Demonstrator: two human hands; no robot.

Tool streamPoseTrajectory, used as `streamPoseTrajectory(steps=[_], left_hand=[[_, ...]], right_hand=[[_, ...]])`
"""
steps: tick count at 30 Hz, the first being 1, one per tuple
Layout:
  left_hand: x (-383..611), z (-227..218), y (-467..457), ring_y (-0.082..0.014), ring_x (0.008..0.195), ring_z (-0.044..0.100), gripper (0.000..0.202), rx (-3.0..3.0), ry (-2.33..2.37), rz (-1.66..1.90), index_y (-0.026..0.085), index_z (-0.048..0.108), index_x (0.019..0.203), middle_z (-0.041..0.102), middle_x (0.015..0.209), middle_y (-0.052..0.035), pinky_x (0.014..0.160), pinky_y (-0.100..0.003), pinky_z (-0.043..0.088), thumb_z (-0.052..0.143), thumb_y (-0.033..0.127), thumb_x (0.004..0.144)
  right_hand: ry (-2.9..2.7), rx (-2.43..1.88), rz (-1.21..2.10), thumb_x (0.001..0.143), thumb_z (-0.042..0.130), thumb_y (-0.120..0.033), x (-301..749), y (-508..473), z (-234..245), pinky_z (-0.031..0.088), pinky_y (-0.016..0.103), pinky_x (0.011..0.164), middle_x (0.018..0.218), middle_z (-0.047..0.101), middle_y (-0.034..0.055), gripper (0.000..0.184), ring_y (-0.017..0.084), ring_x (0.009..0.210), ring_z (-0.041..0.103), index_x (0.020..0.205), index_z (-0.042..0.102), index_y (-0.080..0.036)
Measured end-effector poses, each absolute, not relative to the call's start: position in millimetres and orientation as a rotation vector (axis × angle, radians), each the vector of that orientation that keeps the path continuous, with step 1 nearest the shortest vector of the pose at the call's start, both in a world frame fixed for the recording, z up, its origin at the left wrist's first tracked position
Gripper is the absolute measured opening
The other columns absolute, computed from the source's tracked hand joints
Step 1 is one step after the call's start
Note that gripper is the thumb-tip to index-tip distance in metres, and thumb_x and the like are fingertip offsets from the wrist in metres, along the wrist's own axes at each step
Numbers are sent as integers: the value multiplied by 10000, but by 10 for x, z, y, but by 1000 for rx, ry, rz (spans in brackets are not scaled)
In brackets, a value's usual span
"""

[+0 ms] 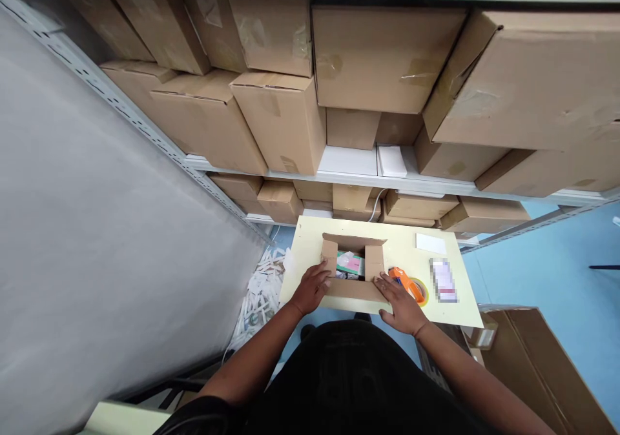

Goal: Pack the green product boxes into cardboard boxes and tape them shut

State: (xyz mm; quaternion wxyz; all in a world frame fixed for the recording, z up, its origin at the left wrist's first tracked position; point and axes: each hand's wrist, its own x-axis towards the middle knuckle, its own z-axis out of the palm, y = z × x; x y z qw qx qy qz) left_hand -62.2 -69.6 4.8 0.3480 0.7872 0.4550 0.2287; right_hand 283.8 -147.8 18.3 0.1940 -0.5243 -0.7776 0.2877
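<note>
An open cardboard box (356, 290) sits near the front edge of a pale yellow table, its flaps folded outward or partly raised. Inside it lies a green and pink packet (351, 263) among other small items I cannot make out. My left hand (312, 286) rests on the box's left front corner, fingers stretched over the flap. At the right front corner, my right hand (400, 304) lies with spread fingertips on the flap. Just beyond that hand is an orange tape dispenser (404, 281) with a roll of tape (420, 291).
On the table (458, 315) are a white card (430, 243) and a blurred-out item (443, 280) at the right. Shelves full of cardboard boxes (387, 57) rise behind. Paper scraps (259, 293) pile up on the floor at left; a large open carton (537, 364) stands at right.
</note>
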Motion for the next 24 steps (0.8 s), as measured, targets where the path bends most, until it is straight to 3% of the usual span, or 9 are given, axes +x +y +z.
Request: streamPoseTrajectory(steps=[5, 8, 10, 13, 16, 21, 24], left_hand=[[-597, 235, -529, -281, 1367, 508, 402, 2071, 1238, 665, 209, 672, 1315, 597, 1467, -128, 1184, -488, 381, 491, 409, 1018], [-491, 376, -205, -298, 1453, 423, 492, 2046, 1402, 779, 176, 568, 1441, 517, 1528, -157, 1223, -489, 317, 505, 397, 1006], [-399, 448, 37, -306, 1457, 421, 573, 1986, 1440, 753, 149, 478, 1519, 452, 1583, -176, 1201, -475, 344, 497, 397, 1004], [-309, 503, 275, -258, 1168, 625, 593, 1859, 1405, 687, 136, 475, 1516, 559, 1479, -177, 1046, -406, 486, 502, 423, 997], [-326, 493, 286, -211, 984, 650, 530, 1748, 1414, 749, 154, 557, 1429, 652, 1355, -142, 940, -359, 524, 503, 458, 998], [-431, 387, 92, -227, 1107, 641, 531, 1718, 1313, 726, 154, 531, 1442, 659, 1330, -146, 932, -350, 535, 500, 438, 996], [-391, 367, 62, -264, 1240, 585, 520, 1919, 1370, 722, 170, 540, 1439, 600, 1402, -148, 1060, -424, 490, 535, 397, 971]], right_hand=[[-2068, -1581, 683, 851, 569, -196, 2731, -1409, -31, 355, 579, 1226, 1421, 656, 115, 609, 323, 1489, 433, 1458, 607, -209], [-1995, -1595, 680, 873, 562, -225, 2711, -1382, -46, 377, 568, 1213, 1362, 690, 117, 522, 324, 1452, 472, 1385, 662, -202], [-1973, -1589, 691, 882, 563, -250, 2717, -1376, -10, 378, 562, 1212, 1348, 696, 110, 488, 321, 1434, 487, 1353, 679, -207], [-1916, -1622, 698, 910, 556, -308, 2718, -1356, 58, 379, 553, 1208, 1333, 693, 103, 432, 316, 1363, 544, 1314, 688, -234], [-1783, -1702, 666, 952, 535, -379, 2674, -1279, 76, 420, 513, 1169, 1254, 687, 123, 360, 303, 1247, 596, 1245, 691, -238], [-1519, -1872, 605, 921, 598, -437, 2572, -1056, -51, 486, 482, 1069, 1229, 566, 154, 426, 307, 1167, 570, 1269, 608, -191], [-1470, -1882, 628, 893, 630, -434, 2571, -989, -172, 504, 492, 1022, 1249, 536, 143, 496, 307, 1146, 561, 1323, 547, -200]])
